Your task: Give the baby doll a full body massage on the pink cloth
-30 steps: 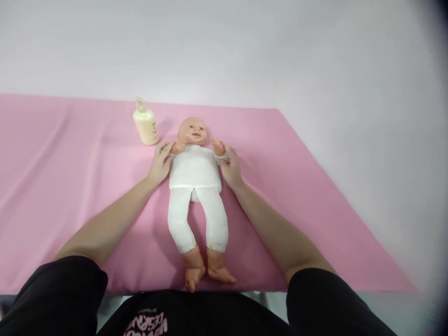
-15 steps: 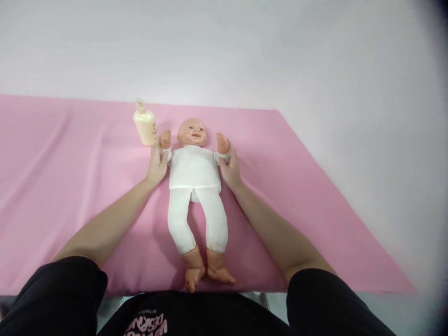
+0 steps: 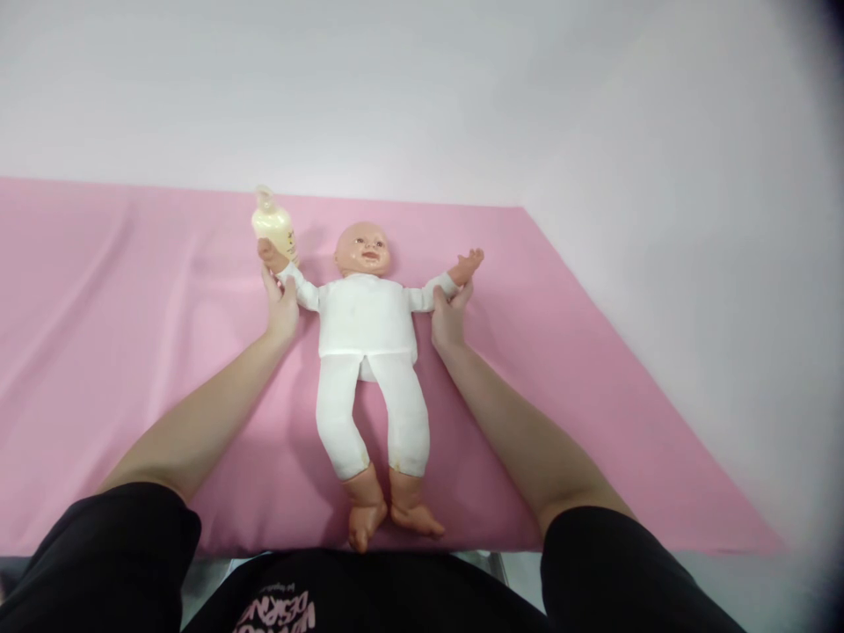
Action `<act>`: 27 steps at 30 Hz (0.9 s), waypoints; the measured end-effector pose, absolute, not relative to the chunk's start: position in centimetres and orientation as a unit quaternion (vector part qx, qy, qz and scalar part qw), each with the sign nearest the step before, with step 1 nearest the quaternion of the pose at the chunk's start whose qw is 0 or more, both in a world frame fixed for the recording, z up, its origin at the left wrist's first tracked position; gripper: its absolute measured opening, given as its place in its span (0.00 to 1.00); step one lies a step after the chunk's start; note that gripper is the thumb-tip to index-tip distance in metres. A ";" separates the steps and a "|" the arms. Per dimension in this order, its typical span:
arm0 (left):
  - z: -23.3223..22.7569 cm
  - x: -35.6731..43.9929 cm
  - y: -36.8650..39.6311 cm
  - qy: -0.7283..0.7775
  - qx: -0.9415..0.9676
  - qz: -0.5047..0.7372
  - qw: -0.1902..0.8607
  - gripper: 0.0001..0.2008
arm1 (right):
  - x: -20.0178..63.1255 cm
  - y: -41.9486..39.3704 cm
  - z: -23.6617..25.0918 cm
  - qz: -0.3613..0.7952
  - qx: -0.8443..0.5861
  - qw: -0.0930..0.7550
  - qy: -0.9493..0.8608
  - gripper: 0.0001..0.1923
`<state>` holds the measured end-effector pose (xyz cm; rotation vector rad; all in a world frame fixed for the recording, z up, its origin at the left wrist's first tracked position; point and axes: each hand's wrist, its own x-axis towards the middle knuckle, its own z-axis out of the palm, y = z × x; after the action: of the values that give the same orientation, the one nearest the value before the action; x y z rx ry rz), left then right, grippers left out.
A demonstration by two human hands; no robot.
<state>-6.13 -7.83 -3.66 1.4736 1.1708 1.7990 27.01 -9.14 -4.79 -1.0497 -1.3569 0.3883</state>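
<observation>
A baby doll [image 3: 367, 316] in a white top and trousers lies on its back, head away from me and bare feet near the front edge. My left hand [image 3: 281, 303] is closed around the doll's arm on the left, near the wrist. On the other side, my right hand [image 3: 452, 315] grips the opposite forearm near its wrist. Both doll arms stretch outward and slightly up, away from the body. Behind the doll's left-side hand stands a pump bottle [image 3: 275, 227] of pale yellow liquid, partly covered by that hand.
A pink cloth [image 3: 527, 369] covers the table beneath the doll, with soft creases on the left. The cloth's right edge slants toward me. Beyond it is a plain white surface [image 3: 422, 105].
Both my hands have moved outward, apart from each other, spreading the doll's arms from beside its head to wide at the sides. The doll's body and the bottle stay in place.
</observation>
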 end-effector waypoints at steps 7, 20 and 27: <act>-1.9 -4.6 -10.0 0.411 0.716 0.540 0.165 0.30 | 25.5 -11.0 -2.7 0.210 -0.442 0.601 -0.632 0.31; -2.0 -4.3 -10.3 0.409 0.802 0.429 0.075 0.23 | 24.8 -11.6 -2.5 0.139 -0.425 0.525 -0.724 0.25; -2.4 -4.8 -9.6 0.412 0.647 0.603 0.218 0.33 | 25.6 -10.8 -3.5 0.186 -0.434 0.603 -0.643 0.33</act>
<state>-4.80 -9.65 -2.38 1.7913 1.1410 1.6707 25.58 -10.79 -3.53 -1.0038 -1.4895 0.4318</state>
